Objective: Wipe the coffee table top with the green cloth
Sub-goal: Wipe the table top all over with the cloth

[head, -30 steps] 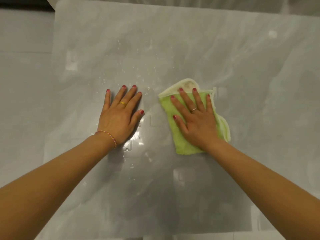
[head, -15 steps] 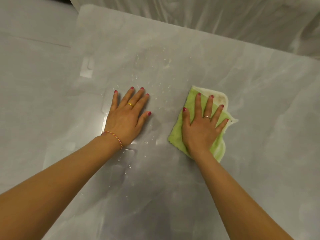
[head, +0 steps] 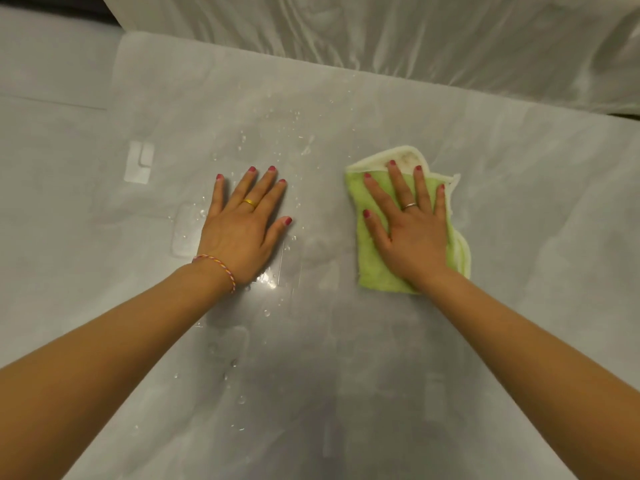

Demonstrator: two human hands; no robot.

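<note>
A pale grey glossy tabletop [head: 346, 375] fills the view, with white draped fabric [head: 381, 36] beyond its far edge. The green cloth [head: 374, 265] lies right of centre under the flat right hand [head: 412, 233], fingers spread. The left hand [head: 242, 230] rests flat on bare tabletop, holding nothing, among water droplets [head: 298, 136].

Two bare forearms, no sleeves, nails painted red

The left hand [head: 242, 233] wears a gold ring [head: 250, 203] and a thin braided wrist cord [head: 218, 267] (red, with pale and yellow flecks); the right hand [head: 412, 233] wears a slim silver-coloured ring [head: 410, 205]. Every visible fingernail carries the same red polish.
</note>
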